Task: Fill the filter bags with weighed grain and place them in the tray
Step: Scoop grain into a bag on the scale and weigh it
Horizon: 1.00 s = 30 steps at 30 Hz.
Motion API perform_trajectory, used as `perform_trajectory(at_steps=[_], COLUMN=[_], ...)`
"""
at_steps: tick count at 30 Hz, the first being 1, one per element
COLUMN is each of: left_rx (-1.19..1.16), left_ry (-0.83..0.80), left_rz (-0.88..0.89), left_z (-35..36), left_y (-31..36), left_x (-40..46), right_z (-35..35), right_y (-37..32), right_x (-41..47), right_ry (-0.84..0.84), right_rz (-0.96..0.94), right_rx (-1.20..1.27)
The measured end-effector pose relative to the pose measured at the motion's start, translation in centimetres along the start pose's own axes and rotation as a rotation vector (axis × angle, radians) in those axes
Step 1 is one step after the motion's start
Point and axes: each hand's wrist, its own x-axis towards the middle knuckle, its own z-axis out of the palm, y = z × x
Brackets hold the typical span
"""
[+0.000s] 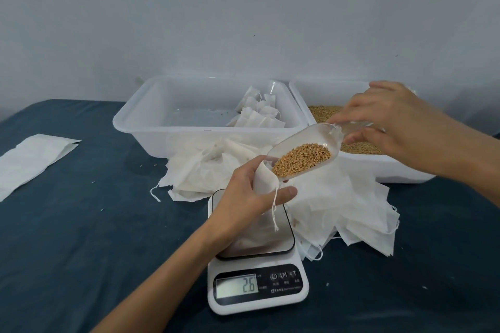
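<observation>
Holding a clear scoop [305, 149] by its handle, your right hand [389, 127] has thumb and fingers pinched on it, and the scoop tilts down to the left with a heap of golden grain [301, 159] lying in its lower end. Your left hand [249, 197] grips a white filter bag [263, 180], fingers and thumb curled round it, its mouth up against the scoop's low lip and its drawstring [274, 211] dangling down over the scale [257, 259]. That scale sits on the dark blue desk [81, 238] right below your left hand, and its display reads 2.6. Loose empty bags [338, 205] lie in a heap behind and to the right of the scale, some tucked under it. At the back left stands the white tray [151, 127], with a few bags [259, 113] lying in its right end. Just beside it on the right is the grain bin [392, 167], brown grain showing inside behind your right hand. Off on the far left of the desk lies a flat white packet [32, 159], well apart from everything else.
</observation>
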Motion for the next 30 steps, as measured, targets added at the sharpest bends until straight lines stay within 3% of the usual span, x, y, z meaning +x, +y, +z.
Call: perform_trajectory(at_steps=[30], left_rx=[-0.013], left_ry=[-0.006], left_rz=[0.058], left_z=[-0.2], left_y=[-0.2], left_x=[0.0], right_z=[-0.8], right_y=[-1.6], right_x=[0.0], right_ry=[0.054], right_rz=[-0.013], right_rx=[-0.073])
